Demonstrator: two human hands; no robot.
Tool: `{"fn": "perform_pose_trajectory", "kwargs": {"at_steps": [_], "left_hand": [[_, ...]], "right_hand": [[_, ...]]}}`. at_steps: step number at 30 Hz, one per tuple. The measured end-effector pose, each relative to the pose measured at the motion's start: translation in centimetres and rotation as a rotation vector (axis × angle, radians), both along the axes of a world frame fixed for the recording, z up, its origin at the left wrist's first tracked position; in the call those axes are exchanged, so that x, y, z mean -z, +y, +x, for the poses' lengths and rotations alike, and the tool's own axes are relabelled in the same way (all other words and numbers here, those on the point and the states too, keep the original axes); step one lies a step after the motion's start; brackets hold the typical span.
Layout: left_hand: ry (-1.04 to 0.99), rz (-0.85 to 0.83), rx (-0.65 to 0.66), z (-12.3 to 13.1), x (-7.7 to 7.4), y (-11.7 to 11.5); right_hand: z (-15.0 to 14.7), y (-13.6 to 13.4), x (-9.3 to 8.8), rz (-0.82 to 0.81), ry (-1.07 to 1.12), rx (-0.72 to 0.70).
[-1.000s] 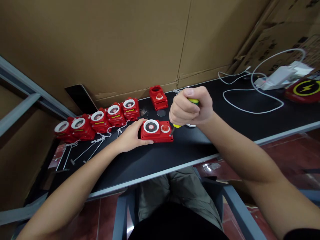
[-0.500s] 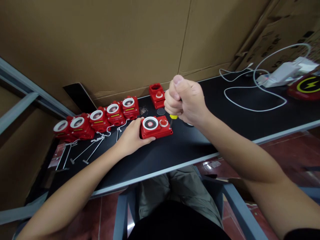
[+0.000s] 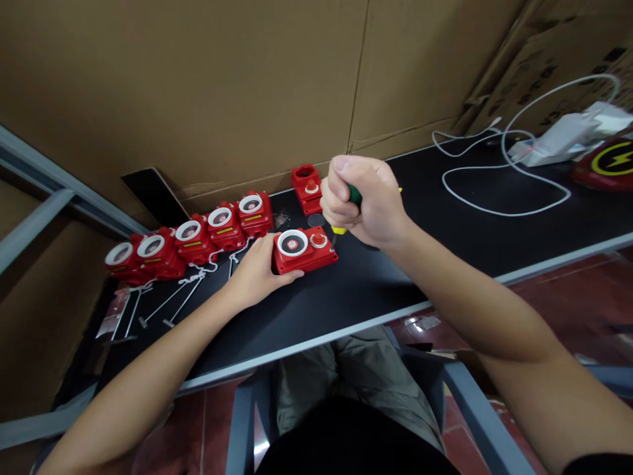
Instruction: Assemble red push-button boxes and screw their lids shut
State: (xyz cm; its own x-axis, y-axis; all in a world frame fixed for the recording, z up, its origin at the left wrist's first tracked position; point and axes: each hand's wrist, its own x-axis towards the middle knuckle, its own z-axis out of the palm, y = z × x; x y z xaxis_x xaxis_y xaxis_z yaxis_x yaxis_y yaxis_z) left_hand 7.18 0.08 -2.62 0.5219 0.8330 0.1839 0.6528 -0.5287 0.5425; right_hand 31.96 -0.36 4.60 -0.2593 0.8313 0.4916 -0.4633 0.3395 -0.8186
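A red alarm box (image 3: 310,265) with a white-ringed round window and a small red knob lies on the black table, face up. My left hand (image 3: 257,270) grips its left end, thumb along the near side. Wrapped in a fist above the box's right end, my right hand (image 3: 363,201) holds a screwdriver (image 3: 339,231) with a green and yellow handle. The shaft points down, its tip at the box's right corner, where a screw seems to sit. Most of the handle is hidden by my fingers.
Several finished-looking red boxes (image 3: 190,239) stand in a row at left, with white cords and thin metal hammers (image 3: 182,303). Behind is another red housing (image 3: 306,188) and a clear disc (image 3: 316,220). A white cable (image 3: 514,212) and white adapter (image 3: 548,140) lie at right. Cardboard (image 3: 267,86) backs the table.
My right fist has turned on the screwdriver, so the green of the handle now shows between the fingers. The tip stays at the same corner, and my left hand keeps its grip.
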Motion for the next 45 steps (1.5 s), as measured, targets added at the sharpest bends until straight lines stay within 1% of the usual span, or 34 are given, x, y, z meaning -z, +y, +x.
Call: {"fn": "perform_pose_trajectory", "kwargs": {"at_steps": [6,11,14,17,21,22,23,27,29,31,36,40,42,45], "left_hand": [[0.013,-0.008,0.001,-0.1,-0.2,0.2],[0.011,0.000,0.014,0.1,-0.3,0.3],[0.016,0.002,0.010,0.2,-0.3,0.3],[0.019,0.017,0.003,0.4,-0.2,0.3],[0.012,0.019,0.016,0.4,0.0,0.4],[0.007,0.012,0.023,0.4,0.0,0.5],[0.001,0.004,0.031,0.3,0.0,0.5],[-0.019,-0.010,0.034,0.2,-0.2,0.6],[-0.017,-0.008,0.030,0.3,-0.2,0.7],[-0.012,-0.006,0.029,0.4,-0.2,0.7],[-0.013,0.005,0.036,0.4,-0.1,0.8],[-0.005,0.021,0.029,0.3,0.0,0.7],[0.003,0.030,0.027,0.3,0.2,0.6],[0.010,0.044,0.030,0.3,0.2,0.6]], "right_hand": [[0.3,-0.2,-0.5,0.027,-0.014,-0.037],[1.1,0.2,-0.3,0.107,-0.037,-0.189],[1.4,0.4,-0.2,0.134,-0.042,-0.224],[1.3,0.3,-0.2,0.108,-0.041,-0.180],[1.1,0.2,-0.5,0.010,-0.015,-0.016],[1.2,0.2,-0.5,-0.008,-0.012,-0.007],[1.3,0.3,-0.5,-0.014,-0.017,-0.033],[2.5,1.0,-0.5,0.036,-0.038,-0.243],[3.0,1.3,-0.4,0.083,-0.051,-0.308],[3.1,1.5,-0.3,0.130,-0.060,-0.342],[2.6,1.1,-0.2,0.152,-0.054,-0.289],[2.2,0.5,-0.2,0.214,-0.105,-0.362],[1.8,0.2,-0.3,0.201,-0.097,-0.311],[1.5,0.0,-0.7,0.097,-0.072,-0.166]]}}
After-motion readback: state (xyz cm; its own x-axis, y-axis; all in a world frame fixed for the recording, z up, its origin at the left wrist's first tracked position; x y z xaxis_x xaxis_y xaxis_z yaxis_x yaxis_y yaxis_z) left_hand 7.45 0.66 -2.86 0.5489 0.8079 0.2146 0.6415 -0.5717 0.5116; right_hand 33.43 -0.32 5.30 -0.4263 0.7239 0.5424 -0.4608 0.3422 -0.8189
